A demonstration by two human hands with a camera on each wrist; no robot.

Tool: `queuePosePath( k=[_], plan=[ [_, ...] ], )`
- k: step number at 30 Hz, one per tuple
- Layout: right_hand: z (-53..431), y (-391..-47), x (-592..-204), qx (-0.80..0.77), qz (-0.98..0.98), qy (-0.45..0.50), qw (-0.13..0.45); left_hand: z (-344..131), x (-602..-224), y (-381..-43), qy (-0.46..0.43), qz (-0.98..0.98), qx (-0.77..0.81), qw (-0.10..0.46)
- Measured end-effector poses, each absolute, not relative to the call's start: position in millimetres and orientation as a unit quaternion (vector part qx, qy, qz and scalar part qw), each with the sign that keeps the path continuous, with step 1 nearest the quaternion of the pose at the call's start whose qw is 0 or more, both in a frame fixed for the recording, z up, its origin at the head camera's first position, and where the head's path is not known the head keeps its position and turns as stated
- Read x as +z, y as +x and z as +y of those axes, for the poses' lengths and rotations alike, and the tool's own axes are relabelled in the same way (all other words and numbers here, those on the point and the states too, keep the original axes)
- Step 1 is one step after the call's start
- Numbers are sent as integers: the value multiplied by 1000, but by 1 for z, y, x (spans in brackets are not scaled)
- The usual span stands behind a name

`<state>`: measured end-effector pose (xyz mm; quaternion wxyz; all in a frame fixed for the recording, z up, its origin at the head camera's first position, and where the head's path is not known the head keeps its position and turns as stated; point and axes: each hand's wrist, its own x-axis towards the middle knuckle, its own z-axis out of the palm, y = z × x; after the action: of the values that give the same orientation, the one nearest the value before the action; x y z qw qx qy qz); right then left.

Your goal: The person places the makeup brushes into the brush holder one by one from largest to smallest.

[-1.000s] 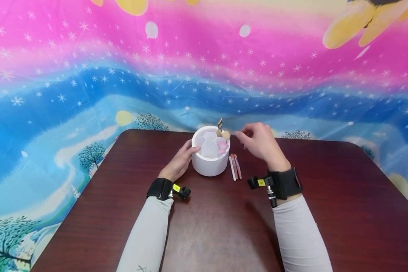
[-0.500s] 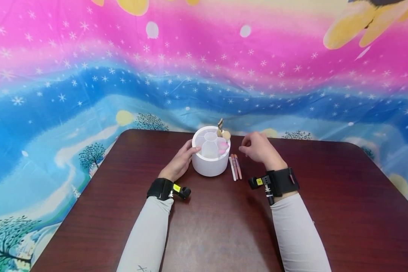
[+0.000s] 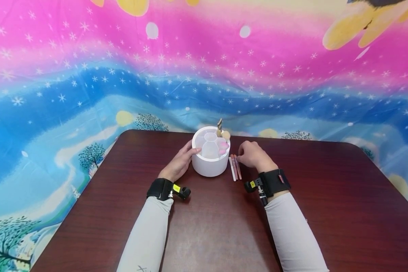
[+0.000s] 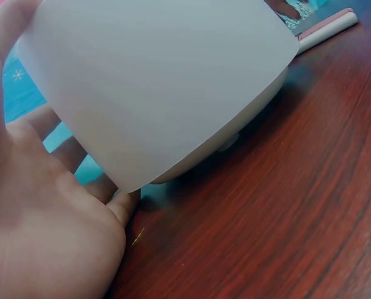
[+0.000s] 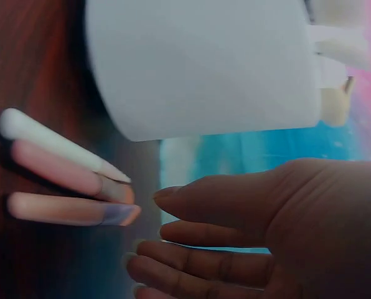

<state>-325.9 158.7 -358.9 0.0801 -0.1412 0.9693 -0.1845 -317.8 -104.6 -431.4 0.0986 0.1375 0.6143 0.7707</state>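
A white round organizer (image 3: 210, 167) with clear dividers stands on the table. My left hand (image 3: 177, 165) holds its left side, thumb over the rim and fingers round the wall, as the left wrist view (image 4: 55, 212) also has it. Three slim sticks lie right of the organizer: a white stick (image 5: 55, 140), a pink stick (image 5: 58, 168) and an orange stick (image 5: 61, 208) with a purplish band. My right hand (image 3: 254, 155) is low beside their far ends. In the right wrist view its thumb and fingers are apart, with nothing between them, close to the sticks' tips.
Pink pieces (image 3: 223, 147), a cream round piece (image 3: 226, 135) and a gold-striped piece (image 3: 220, 127) stand in the organizer's right compartments. The dark wooden table (image 3: 197, 226) ends just behind it, against a printed cloth backdrop (image 3: 204, 75).
My right hand has come down and toward me, from beside the organizer's upper right to the far ends of the sticks. The left hand and organizer have stayed put.
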Motion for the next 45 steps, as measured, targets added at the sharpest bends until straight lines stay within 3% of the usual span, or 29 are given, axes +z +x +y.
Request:
queuePosePath(
  k=[16, 27, 45],
  plan=[
    [157, -327, -367, -165, 971, -133, 108, -107, -433, -319, 187, 631, 746, 100],
    [159, -327, -369, -164, 971, -131, 112, -106, -432, -317, 181, 623, 757, 81],
    [160, -328, -371, -156, 970, -136, 124, -106, -430, -316, 167, 625, 757, 95]
  ],
)
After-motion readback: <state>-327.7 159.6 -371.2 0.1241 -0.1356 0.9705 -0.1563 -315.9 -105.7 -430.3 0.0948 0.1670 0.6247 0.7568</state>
